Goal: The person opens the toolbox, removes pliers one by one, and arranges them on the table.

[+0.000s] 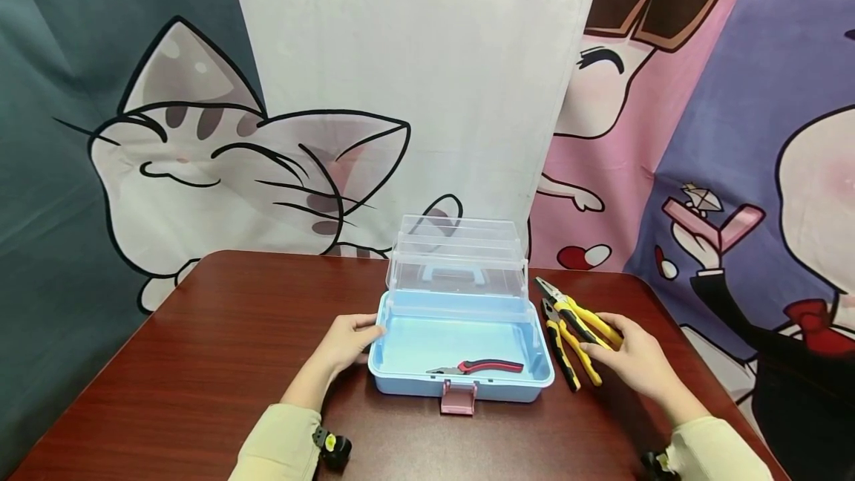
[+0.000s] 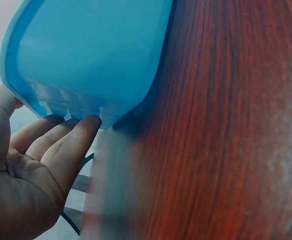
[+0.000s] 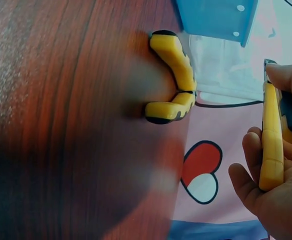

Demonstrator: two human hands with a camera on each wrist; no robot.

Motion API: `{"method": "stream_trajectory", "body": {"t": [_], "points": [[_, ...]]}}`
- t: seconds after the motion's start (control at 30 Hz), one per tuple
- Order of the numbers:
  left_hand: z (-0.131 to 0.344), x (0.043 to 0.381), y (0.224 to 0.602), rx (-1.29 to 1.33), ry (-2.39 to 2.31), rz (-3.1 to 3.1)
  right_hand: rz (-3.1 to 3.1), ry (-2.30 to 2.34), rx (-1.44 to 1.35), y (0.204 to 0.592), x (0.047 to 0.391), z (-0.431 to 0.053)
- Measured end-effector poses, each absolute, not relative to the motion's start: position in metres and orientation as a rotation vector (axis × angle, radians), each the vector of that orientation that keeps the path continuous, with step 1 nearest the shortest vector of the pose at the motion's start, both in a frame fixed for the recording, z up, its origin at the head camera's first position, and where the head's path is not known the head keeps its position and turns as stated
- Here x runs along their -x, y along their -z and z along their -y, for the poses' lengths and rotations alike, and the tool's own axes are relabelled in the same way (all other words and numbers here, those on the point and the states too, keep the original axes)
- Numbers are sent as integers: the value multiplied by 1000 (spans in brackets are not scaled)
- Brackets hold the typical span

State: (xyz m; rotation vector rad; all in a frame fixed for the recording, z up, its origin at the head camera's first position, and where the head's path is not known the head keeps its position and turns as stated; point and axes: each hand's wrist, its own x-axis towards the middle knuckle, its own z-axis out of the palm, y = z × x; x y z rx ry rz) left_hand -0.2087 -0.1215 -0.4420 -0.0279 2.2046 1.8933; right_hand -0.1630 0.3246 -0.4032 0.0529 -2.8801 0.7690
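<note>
My left hand (image 1: 344, 344) grips the left side of a light-blue plastic toolbox (image 1: 414, 386), thumb over the rim and fingers against the outer wall (image 2: 81, 65). The lid stands raised. Inside lies a small pair of pliers (image 1: 490, 366) with red-and-black handles. To the box's right, my right hand (image 1: 631, 358) holds long-nose pliers (image 3: 272, 135) by their yellow-and-black handles, raised above the table in the right wrist view. A second yellow-and-black pair of pliers (image 3: 173, 57) rests on the table just left of that hand, handles spread.
The toolbox's transparent lid (image 1: 461, 251) leans back behind it, with a light-blue handle. A pink latch (image 1: 458, 398) hangs down at the front. Under everything is a dark reddish wooden table (image 1: 254, 332), and a printed cartoon cloth (image 1: 414, 58) hangs behind it.
</note>
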Motion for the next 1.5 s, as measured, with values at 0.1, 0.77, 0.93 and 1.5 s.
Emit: {"method": "stream_trajectory", "body": {"t": [0.1, 0.77, 0.93, 1.5], "points": [[122, 209, 442, 15, -1913, -2184, 2883, -766, -47, 404, 163, -326], [122, 210, 445, 20, -1918, -2181, 2881, -782, 0, 409, 164, -333], [122, 210, 445, 25, -1913, -2187, 2884, -778, 22, 409, 164, -334], [124, 211, 445, 8, -1908, -2181, 2890, -752, 66, 414, 164, -340]]}}
